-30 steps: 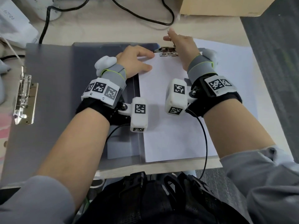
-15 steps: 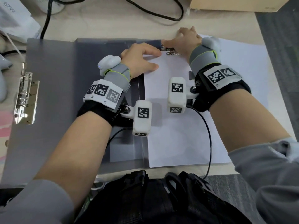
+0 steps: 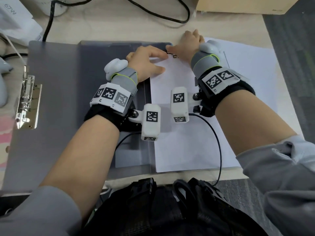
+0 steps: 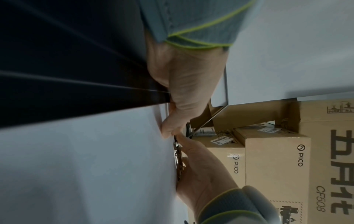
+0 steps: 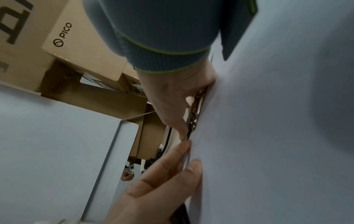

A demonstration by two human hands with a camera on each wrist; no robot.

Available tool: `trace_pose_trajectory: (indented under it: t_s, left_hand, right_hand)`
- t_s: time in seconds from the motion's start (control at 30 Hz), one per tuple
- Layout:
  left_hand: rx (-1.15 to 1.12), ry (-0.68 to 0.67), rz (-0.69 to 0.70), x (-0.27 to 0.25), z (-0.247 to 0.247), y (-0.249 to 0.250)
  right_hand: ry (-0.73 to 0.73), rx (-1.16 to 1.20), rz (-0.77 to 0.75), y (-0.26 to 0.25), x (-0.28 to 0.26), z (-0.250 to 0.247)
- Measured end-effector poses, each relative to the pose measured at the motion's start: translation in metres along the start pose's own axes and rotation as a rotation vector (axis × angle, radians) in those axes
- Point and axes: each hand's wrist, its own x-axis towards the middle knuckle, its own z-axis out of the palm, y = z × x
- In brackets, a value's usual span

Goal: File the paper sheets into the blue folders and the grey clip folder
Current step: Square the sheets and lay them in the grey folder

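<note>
The grey clip folder (image 3: 56, 99) lies open on the desk. A white paper sheet (image 3: 179, 150) covers its right half. My left hand (image 3: 146, 60) presses flat on the sheet's top left corner, fingers straight. My right hand (image 3: 189, 45) lies over the metal clip (image 3: 175, 56) at the sheet's top edge and hides most of it. Its fingers bend over the clip and the thumb points left along it. In the right wrist view the thumb tip (image 5: 184, 134) presses on the end of the clip (image 5: 195, 110). In the left wrist view the clip (image 4: 178, 159) sits between palm and paper.
A second metal clip (image 3: 27, 103) is fixed on the folder's left cover. More white paper (image 3: 255, 74) lies under the folder's right side. A black cable (image 3: 153, 9) and a cardboard box (image 3: 238, 5) are at the desk's far edge. White items sit far left.
My right hand has come down from a raised pinch on the clip lever to lie flat over the clip. The left hand has stayed on the sheet's corner.
</note>
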Motion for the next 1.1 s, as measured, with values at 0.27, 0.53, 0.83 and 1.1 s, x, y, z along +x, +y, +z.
trace_pose_trajectory:
  t_s: [0.27,0.53,0.83,1.1]
  left_hand:
    - [0.022,-0.025,-0.053,-0.006,0.0,0.005]
    - [0.212,0.003,-0.03,-0.018,0.014,0.035]
    - [0.318,-0.203,0.055,-0.052,0.062,0.088]
    - [0.26,-0.329,0.19,-0.084,0.117,0.128]
  right_hand:
    - [0.065,0.301,-0.055,0.016,-0.018,-0.007]
    - [0.152,0.732,-0.086,0.052,-0.061,-0.023]
    - [0.197,0.854,-0.033,0.113,-0.132,-0.041]
    - [0.428,0.543,0.185,0.191,-0.181,-0.057]
